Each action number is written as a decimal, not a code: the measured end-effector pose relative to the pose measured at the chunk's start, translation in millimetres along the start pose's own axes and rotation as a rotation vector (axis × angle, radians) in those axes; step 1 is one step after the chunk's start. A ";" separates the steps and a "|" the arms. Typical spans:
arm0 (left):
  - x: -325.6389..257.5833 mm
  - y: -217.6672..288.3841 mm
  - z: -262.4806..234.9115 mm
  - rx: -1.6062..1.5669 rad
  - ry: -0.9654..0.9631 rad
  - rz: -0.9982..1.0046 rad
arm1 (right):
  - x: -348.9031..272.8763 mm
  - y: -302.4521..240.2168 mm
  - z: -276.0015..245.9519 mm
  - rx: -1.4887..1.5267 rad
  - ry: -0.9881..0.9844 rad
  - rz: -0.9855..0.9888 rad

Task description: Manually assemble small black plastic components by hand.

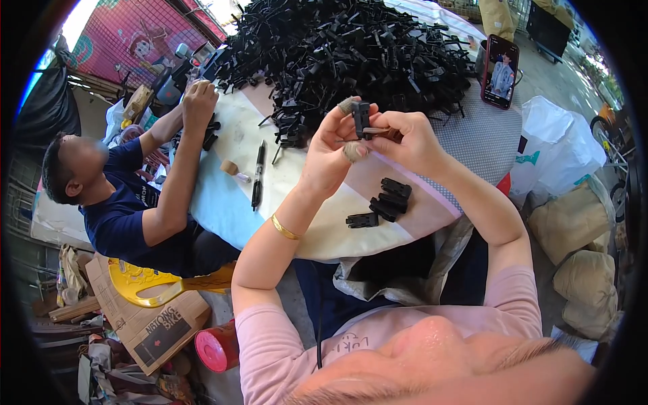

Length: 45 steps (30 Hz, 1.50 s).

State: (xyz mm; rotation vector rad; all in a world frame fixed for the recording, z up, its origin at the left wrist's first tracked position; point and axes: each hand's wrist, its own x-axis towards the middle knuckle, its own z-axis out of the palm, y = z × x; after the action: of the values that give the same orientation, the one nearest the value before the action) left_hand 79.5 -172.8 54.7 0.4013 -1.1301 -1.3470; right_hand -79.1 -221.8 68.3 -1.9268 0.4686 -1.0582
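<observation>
Above the bench's (432, 202) near edge, a black clip (361, 119) is pinched between both hands.
Left hand (332, 145) and right hand (405, 138) are pressed together around it; slipping from taped fingertips (354, 152), it could be dropped off the edge.

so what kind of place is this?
Probably an informal outdoor piecework spot: a big pile of black plastic parts on a cloth-covered table, stuffed sacks beside it, and a co-worker at the same table.
</observation>
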 end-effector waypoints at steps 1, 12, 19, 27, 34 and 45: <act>0.5 0.4 -0.2 0.000 0.001 0.002 | -1.1 0.2 1.9 -0.001 -0.002 -0.001; 0.1 5.4 -8.5 -0.080 0.222 0.052 | -4.3 0.0 0.6 0.044 0.125 -0.110; -4.3 3.1 1.9 0.301 0.246 0.050 | -1.3 -3.3 0.0 0.012 0.007 -0.054; -7.3 -0.9 13.2 0.576 0.320 0.069 | -0.8 -3.8 -1.5 -0.047 -0.048 0.005; -7.0 2.0 13.7 0.467 0.323 0.078 | -1.6 -5.1 0.0 -0.029 -0.041 -0.006; -10.7 -2.2 7.4 0.615 0.331 0.222 | -3.0 1.0 3.5 0.177 -0.079 0.200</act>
State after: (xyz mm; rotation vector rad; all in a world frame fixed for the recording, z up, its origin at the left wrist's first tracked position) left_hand 74.1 -161.1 52.0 0.8811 -1.2475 -0.6838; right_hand -77.8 -218.5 65.1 -1.7195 0.4951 -0.8619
